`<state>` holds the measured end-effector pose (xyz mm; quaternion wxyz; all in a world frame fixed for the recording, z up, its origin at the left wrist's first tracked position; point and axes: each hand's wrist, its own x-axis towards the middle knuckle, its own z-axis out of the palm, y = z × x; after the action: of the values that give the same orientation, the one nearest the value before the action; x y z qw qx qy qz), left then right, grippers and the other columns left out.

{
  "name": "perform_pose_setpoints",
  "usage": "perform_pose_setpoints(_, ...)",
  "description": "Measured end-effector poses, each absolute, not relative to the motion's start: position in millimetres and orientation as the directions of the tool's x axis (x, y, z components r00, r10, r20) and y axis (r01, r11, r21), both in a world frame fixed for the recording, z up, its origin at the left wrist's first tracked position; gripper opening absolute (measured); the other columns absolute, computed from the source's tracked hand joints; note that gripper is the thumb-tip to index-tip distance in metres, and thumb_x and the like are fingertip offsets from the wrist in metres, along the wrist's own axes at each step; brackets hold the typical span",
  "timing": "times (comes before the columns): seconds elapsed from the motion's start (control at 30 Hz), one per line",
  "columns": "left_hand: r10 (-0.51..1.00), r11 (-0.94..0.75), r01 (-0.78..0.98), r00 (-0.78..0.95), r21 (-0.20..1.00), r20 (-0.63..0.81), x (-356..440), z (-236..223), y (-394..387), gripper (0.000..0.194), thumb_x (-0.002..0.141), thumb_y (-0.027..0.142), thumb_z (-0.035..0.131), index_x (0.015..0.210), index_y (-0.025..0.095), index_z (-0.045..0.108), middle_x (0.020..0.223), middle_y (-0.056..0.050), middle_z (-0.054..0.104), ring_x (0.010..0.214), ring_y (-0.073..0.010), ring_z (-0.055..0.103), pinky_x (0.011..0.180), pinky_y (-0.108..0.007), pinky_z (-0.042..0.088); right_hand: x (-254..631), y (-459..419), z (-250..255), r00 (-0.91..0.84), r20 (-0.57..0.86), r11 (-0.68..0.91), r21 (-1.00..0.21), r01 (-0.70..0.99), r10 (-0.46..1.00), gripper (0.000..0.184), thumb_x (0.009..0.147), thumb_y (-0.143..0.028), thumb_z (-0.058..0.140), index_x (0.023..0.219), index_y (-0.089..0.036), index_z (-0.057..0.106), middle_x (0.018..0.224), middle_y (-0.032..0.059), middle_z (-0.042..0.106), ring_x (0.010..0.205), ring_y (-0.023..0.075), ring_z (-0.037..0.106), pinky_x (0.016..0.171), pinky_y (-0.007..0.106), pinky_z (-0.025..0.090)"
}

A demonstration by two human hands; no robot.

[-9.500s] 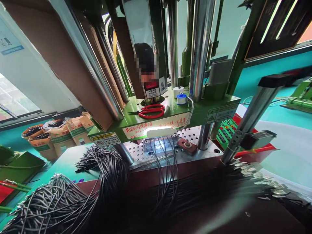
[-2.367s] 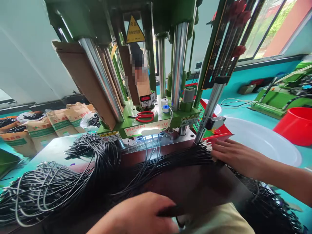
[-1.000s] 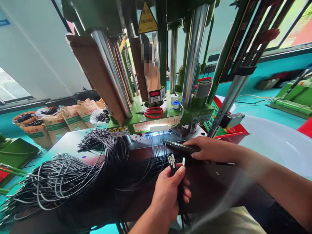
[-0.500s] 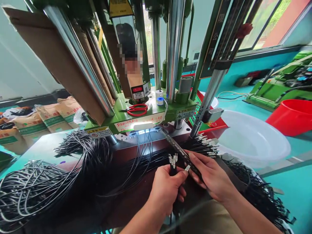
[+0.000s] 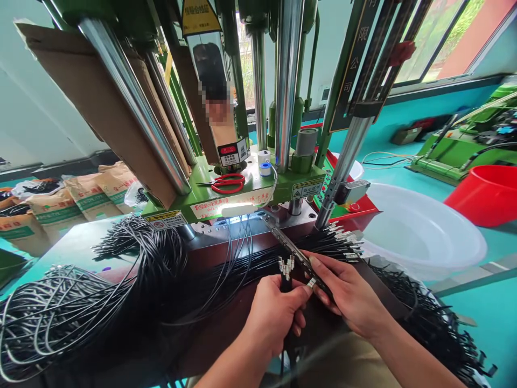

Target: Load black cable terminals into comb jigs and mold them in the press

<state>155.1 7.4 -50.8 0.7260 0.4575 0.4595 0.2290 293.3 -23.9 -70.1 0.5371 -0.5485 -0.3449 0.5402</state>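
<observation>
My left hand [image 5: 277, 315] is closed around a small bunch of black cables, whose metal plug ends [image 5: 286, 267] stick up above the fist. Between its thumb and forefinger it pinches one more cable by its silvery connector [image 5: 312, 282], held against the metal bar. That long, narrow, dark bar [image 5: 297, 252] with slots along it is gripped by my right hand [image 5: 343, 293], thumb on top and fingers beneath. The bar's far end points toward the press. Behind both hands, a thick row of black cables [image 5: 258, 265] lies across the bench, white-and-metal connectors [image 5: 341, 237] at its right end.
A green press [image 5: 258, 183] with steel columns stands ahead, red-handled scissors [image 5: 228, 183] on its ledge. Cable coils [image 5: 52, 318] spread at left, more black cables [image 5: 436, 323] at right. Beyond are a white tub [image 5: 428, 231], a red bucket [image 5: 484, 196] and paper sacks [image 5: 52, 210].
The view has shifted slightly. Both hands keep their grips, and the connector stays against the bar with hardly any movement.
</observation>
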Motion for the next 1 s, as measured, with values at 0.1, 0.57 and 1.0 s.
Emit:
perform_pose_setpoints(0.1,0.756,0.48,0.087,0.464,0.873,-0.461,157.2,-49.2,6.6,0.022,0.07,0.033,0.064,0.069,0.014,0.053,0.054,0.004,0.048,0.036,-0.0054,0.041,0.03,-0.016,0.028,293.1,-25.1,-70.0,0.179,-0.225,-0.194,-0.965,-0.177,0.958,0.059,0.085,-0.055,0.053,0.131,-0.018,0.051,0.044,-0.0071,0.038,0.037,0.0053,0.028,0.032,0.014,0.02)
perform_pose_setpoints(0.57,0.777,0.549,-0.141,0.451,0.824,-0.44,146.4,-49.0,15.7,0.032,0.074,0.025,0.067,0.101,0.009,0.06,0.071,-0.001,0.053,0.057,-0.0087,0.053,0.055,-0.023,0.048,305.6,-34.0,-66.6,0.238,-0.319,-0.235,-0.917,-0.323,0.918,0.058,0.077,-0.051,0.066,0.127,-0.024,0.055,0.069,0.0001,0.056,0.04,0.0034,0.033,0.03,0.012,0.015)
perform_pose_setpoints(1.0,0.781,0.513,-0.071,0.451,0.855,-0.431,153.4,-46.0,17.0,0.024,0.075,0.031,0.065,0.086,0.012,0.055,0.074,-0.002,0.056,0.053,-0.0095,0.055,0.051,-0.023,0.048,309.7,-35.9,-68.5,0.219,-0.294,-0.214,-0.921,-0.325,0.93,0.057,0.08,-0.05,0.062,0.128,-0.021,0.054,0.056,-0.0052,0.041,0.04,0.0044,0.032,0.029,0.011,0.016)
